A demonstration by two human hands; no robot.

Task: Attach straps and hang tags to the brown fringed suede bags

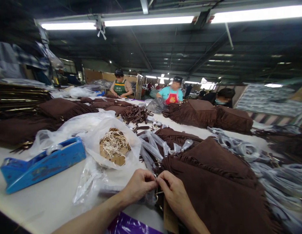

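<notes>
My left hand (pixel 140 184) and my right hand (pixel 172 189) meet fingertip to fingertip, both pinched closed on what looks like a thin white string, mostly hidden by the fingers. Just below them hangs a small gold-coloured metal clasp (pixel 156 197). A brown cardboard tag (pixel 170 217) sticks out beneath my right hand. Against that hand lies a dark brown suede-like fringed bag (pixel 211 182). Beyond my left hand, an open white plastic bag (pixel 134 139) holds a tangle of white strings (pixel 114 143) on brown card.
A blue tape dispenser (pixel 47 164) stands at left. Purple plastic (pixel 133 224) lies at the near edge. Plastic-wrapped straps (pixel 277 182) pile up at right. More brown fringed bags (pixel 198 113) line the far side, where co-workers (pixel 174 92) stand.
</notes>
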